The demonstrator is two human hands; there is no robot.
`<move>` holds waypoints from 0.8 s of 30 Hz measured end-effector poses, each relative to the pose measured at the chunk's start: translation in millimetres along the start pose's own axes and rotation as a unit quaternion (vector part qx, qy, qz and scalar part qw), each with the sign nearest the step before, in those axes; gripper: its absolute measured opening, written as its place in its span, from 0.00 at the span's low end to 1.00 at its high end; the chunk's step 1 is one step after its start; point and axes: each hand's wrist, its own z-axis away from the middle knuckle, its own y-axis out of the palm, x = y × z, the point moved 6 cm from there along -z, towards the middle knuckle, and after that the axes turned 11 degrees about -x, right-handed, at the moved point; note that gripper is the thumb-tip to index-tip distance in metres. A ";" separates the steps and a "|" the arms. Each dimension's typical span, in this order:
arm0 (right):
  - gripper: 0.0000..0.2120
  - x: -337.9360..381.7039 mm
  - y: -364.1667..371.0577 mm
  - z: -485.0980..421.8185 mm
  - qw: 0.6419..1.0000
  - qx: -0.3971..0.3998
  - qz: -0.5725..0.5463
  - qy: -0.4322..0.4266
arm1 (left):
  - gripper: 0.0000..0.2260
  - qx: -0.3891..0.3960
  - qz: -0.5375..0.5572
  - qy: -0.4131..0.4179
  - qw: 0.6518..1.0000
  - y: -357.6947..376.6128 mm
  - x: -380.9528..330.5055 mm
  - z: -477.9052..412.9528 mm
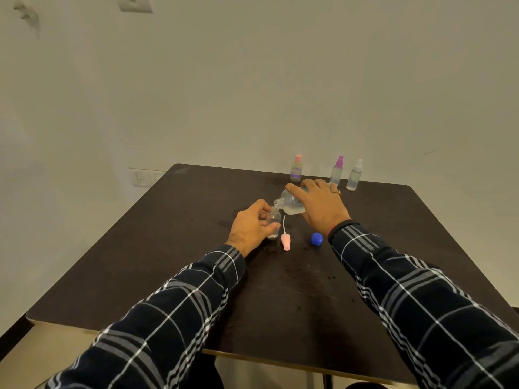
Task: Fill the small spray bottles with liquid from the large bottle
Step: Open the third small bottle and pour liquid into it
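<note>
- Brown, nearly black wood forms the square table (168, 248) with rounded corners. It stands against an off-white wall (252, 80) that carries a switch plate (136, 2) at the top edge and a pale socket plate (141, 178) behind the table's far left corner.
- Along the far edge three bottles stand upright: a pink-capped labelled bottle (296, 168), a purple-topped clear spray bottle (337, 171) and a white-topped clear spray bottle (355, 175).
- Near the table's middle, the left hand (252, 226) curls its fingers and thumb round the small clear plastic spray bottle (273, 220), which stands upright with its neck open.
- The right hand (320, 206), wearing a ring (338, 192), grips the large clear plastic bottle (290, 204) from above. This bottle is tipped, mouth down and to the left, right at the small bottle's neck.
- Between the hands a pink spray top with a thin white tube (285, 241) lies flat. A blue round cap (316, 238) sits just beside the right wrist.
- The right hand hides the large bottle's base. Whether the two necks touch, and whether liquid is flowing, cannot be told. Both plaid sleeves (182, 304) are cut off at the bottom edge.
</note>
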 end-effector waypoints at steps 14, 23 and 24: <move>0.37 -0.7 1.6 -0.1 1.000 -0.001 -0.004 -0.002 | 0.13 0.005 0.017 -0.004 1.000 -1.0 -3.3 2.7; 0.38 -0.9 3.7 0.0 1.000 -0.001 -0.002 0.000 | 0.13 0.004 0.011 -0.004 1.000 -0.1 -0.9 1.7; 0.38 -0.8 3.6 0.0 1.000 -0.002 -0.001 0.000 | 0.13 0.003 0.010 -0.002 1.000 0.0 -1.0 1.6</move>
